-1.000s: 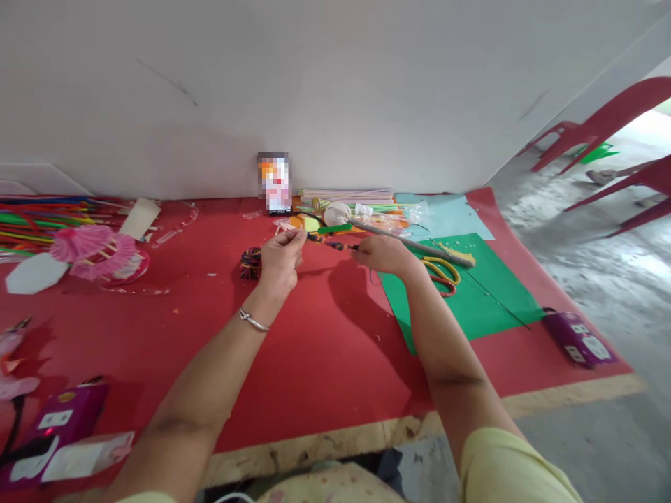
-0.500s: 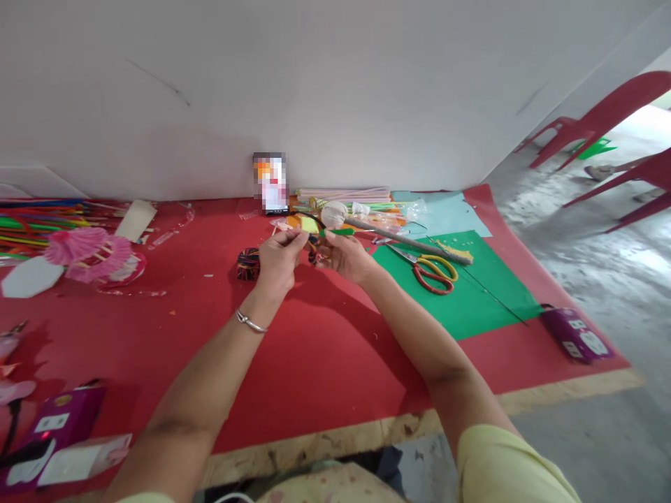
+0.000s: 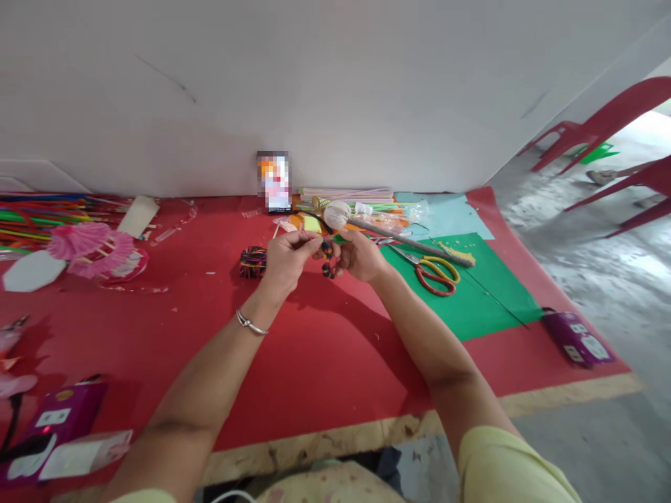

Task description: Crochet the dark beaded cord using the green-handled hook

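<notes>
My left hand (image 3: 286,260) and my right hand (image 3: 361,256) meet above the red mat (image 3: 210,328), fingertips close together. Between them they pinch a short dark multicoloured band or cord (image 3: 327,258) that hangs bent in a small loop. A bundle of the same multicoloured bands (image 3: 252,262) lies on the mat just left of my left hand. A thin metal bangle circles my left wrist.
Red-and-yellow scissors (image 3: 433,272) lie on a green sheet (image 3: 472,293) right of my hands. A grey stick with a white ball end (image 3: 367,225), straws and paper scraps sit behind. Pink paper umbrellas (image 3: 89,244) and coloured sticks lie at left; purple boxes (image 3: 574,337) at both edges.
My right hand moved left from the green sheet toward my left hand. The stretched-out cord between the hands has folded into a short loop.
</notes>
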